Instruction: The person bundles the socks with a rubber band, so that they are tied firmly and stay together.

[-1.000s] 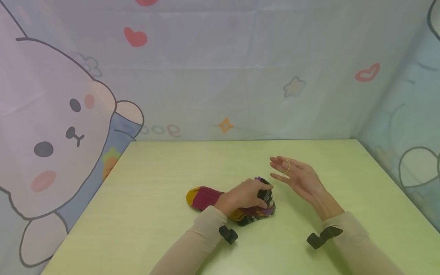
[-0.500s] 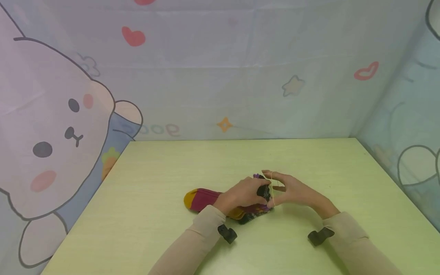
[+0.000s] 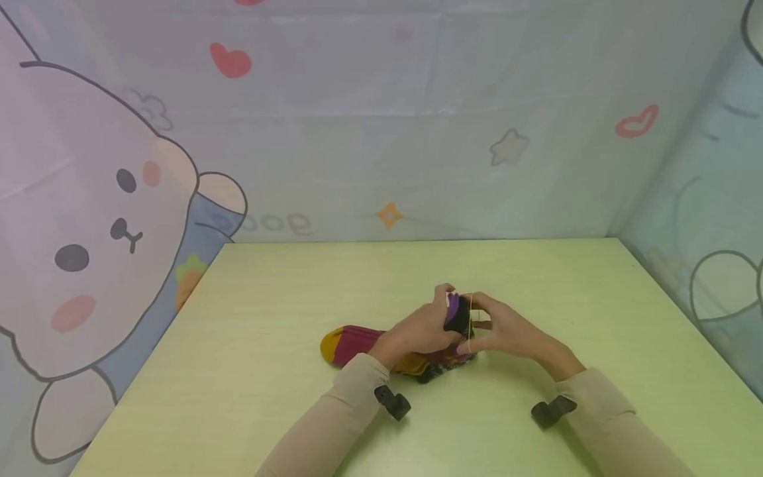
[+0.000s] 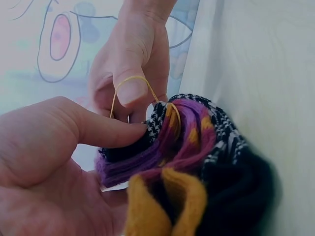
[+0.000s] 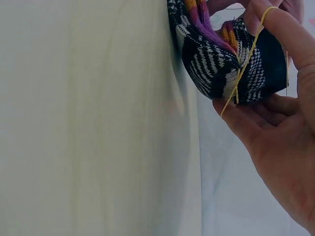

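A bundle of patterned knit socks, maroon with mustard toes and black-and-white and purple parts, lies folded near the middle of the table. My left hand grips its right end, the thumb pressing on the black cuff in the left wrist view. From the right, my right hand reaches around that same end with thumb and fingers spread apart. A thin yellow rubber band is stretched over those digits and crosses the black-and-white knit. Part of the bundle is hidden behind my left hand.
The pale yellow-green table runs back to a cloth backdrop printed with a bear, hearts and stars. Another printed cloth hangs along the right side. Each wrist wears a small black camera mount.
My right hand has come left and down from above the table to the sock bundle, bringing the rubber band around its end. My left fingers have shifted, lifting the purple-edged cuff slightly.
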`<state>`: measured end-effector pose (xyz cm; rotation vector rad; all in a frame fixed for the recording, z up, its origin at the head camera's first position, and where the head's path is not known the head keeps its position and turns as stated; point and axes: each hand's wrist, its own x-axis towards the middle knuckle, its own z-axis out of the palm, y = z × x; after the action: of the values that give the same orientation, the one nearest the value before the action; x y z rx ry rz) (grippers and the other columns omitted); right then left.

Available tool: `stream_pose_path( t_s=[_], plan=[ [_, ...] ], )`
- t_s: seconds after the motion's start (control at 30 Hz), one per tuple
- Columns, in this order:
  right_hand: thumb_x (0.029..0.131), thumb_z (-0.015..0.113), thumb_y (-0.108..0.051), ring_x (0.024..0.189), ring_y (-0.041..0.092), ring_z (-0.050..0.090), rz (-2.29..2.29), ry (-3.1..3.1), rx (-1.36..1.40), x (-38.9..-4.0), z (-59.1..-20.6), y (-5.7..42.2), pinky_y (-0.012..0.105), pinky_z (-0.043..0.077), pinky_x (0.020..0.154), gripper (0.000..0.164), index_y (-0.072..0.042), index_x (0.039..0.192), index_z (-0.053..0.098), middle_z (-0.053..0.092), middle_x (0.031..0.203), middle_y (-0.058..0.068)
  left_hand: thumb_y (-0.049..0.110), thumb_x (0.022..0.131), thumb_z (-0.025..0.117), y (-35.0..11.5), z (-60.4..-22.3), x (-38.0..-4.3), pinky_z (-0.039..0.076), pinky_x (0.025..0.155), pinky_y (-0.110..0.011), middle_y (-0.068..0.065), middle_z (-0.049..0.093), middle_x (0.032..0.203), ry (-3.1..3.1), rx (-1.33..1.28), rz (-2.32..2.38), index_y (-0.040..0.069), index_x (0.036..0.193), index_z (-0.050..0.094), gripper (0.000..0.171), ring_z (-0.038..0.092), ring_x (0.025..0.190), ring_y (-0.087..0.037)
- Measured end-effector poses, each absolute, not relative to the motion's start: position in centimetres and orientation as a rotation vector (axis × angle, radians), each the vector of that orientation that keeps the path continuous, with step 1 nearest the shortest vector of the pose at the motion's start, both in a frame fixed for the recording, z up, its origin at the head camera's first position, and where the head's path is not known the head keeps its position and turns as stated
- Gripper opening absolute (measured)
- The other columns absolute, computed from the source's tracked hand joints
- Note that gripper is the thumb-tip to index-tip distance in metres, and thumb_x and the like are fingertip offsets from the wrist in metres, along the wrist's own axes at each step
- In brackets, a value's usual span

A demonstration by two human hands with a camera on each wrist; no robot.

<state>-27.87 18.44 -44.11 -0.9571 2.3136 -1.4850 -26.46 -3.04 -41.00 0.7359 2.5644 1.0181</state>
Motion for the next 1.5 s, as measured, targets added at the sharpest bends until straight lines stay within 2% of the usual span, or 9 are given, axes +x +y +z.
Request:
stream_pose_path(
  t_s=[0.2,0.33,0.47,0.57,0.67,1.0,1.1,1.27,1.5],
  plan=[
    [0.077,0.089,-0.027,0.131,0.038,0.046,-1.375,2.428,-0.992,-27.7,-44.0,18.3,0.051,0.044,0.101,0.077,-0.005,0.137,0.047,0.053,0.137,0.013,0.007,0.091,0.067,-3.0,-41.0,-26.4,0.049,0.079,-0.024,-0.012,0.063,0.105,2.521,0.798,0.985,0.011,0.157,0.003,0.092,0.060,0.081,-0.016],
    [0.078,0.088,-0.023,0.125,0.035,0.049,-1.384,2.410,-1.017,-27.7,-44.2,18.4,0.045,0.049,0.097,0.078,-0.001,0.138,0.045,0.053,0.134,0.015,-0.002,0.087,0.061,-3.3,-41.1,-26.4,0.047,0.065,-0.024,-0.008,0.064,0.098,2.444,0.850,0.965,0.012,0.158,-0.014,0.104,0.055,0.066,-0.014],
    [0.079,0.087,-0.019,0.125,0.037,0.047,-1.418,2.383,-1.010,-27.7,-44.3,18.7,0.036,0.052,0.092,0.086,0.004,0.145,0.036,0.046,0.139,0.024,-0.004,0.095,0.050,-3.5,-41.5,-26.6,0.044,0.064,-0.021,-0.009,0.068,0.113,2.431,0.918,0.961,0.004,0.155,-0.018,0.092,0.047,0.056,-0.010],
    [0.079,0.087,-0.019,0.127,0.041,0.047,-1.421,2.383,-1.005,-27.6,-44.4,18.8,0.034,0.053,0.092,0.091,0.007,0.147,0.031,0.040,0.144,0.030,0.001,0.103,0.044,-3.2,-41.9,-26.7,0.045,0.070,-0.018,-0.008,0.070,0.110,2.461,0.955,0.961,-0.003,0.154,-0.013,0.077,0.048,0.058,-0.006],
    [0.079,0.087,-0.019,0.125,0.042,0.048,-1.416,2.373,-1.018,-27.4,-44.1,18.7,0.034,0.053,0.091,0.089,0.008,0.144,0.033,0.035,0.146,0.033,0.006,0.106,0.044,-2.7,-42.2,-26.7,0.045,0.068,-0.018,-0.001,0.068,0.090,2.488,0.951,0.962,-0.005,0.154,-0.011,0.074,0.050,0.059,-0.005],
    [0.077,0.088,-0.022,0.091,0.016,0.062,-1.217,2.398,-1.220,-27.6,-43.2,18.9,0.031,0.055,0.076,0.064,-0.003,0.125,0.050,0.060,0.112,0.008,0.039,0.101,0.059,-1.0,-42.4,-25.6,0.038,0.047,-0.025,0.003,0.057,0.064,2.718,0.741,0.842,0.005,0.159,-0.006,0.094,0.046,0.047,-0.011],
    [0.081,0.084,-0.014,0.086,0.013,0.060,-1.139,2.423,-1.254,-27.7,-43.1,19.1,0.029,0.054,0.072,0.051,-0.004,0.119,0.052,0.060,0.106,0.005,0.041,0.099,0.061,-1.2,-42.4,-25.9,0.043,0.055,-0.023,0.002,0.064,0.071,2.708,0.776,0.854,0.006,0.161,0.004,0.091,0.052,0.055,-0.008],
    [0.080,0.079,-0.006,0.090,0.014,0.061,-1.020,2.507,-1.239,-27.8,-42.6,19.2,0.030,0.054,0.076,0.044,-0.003,0.116,0.053,0.062,0.107,0.006,0.018,0.099,0.064,-2.3,-42.3,-26.7,0.048,0.089,-0.020,0.000,0.074,0.105,2.565,0.870,0.994,0.004,0.159,0.017,0.077,0.067,0.092,-0.005],
    [0.076,0.078,-0.004,0.082,0.013,0.057,-0.941,2.562,-1.211,-27.8,-42.4,19.3,0.029,0.051,0.071,0.041,-0.002,0.109,0.054,0.060,0.097,0.004,0.011,0.098,0.065,-2.9,-42.5,-27.1,0.048,0.085,-0.022,0.003,0.072,0.098,2.507,0.882,1.021,0.003,0.154,0.027,0.068,0.064,0.088,-0.004]
  ],
)
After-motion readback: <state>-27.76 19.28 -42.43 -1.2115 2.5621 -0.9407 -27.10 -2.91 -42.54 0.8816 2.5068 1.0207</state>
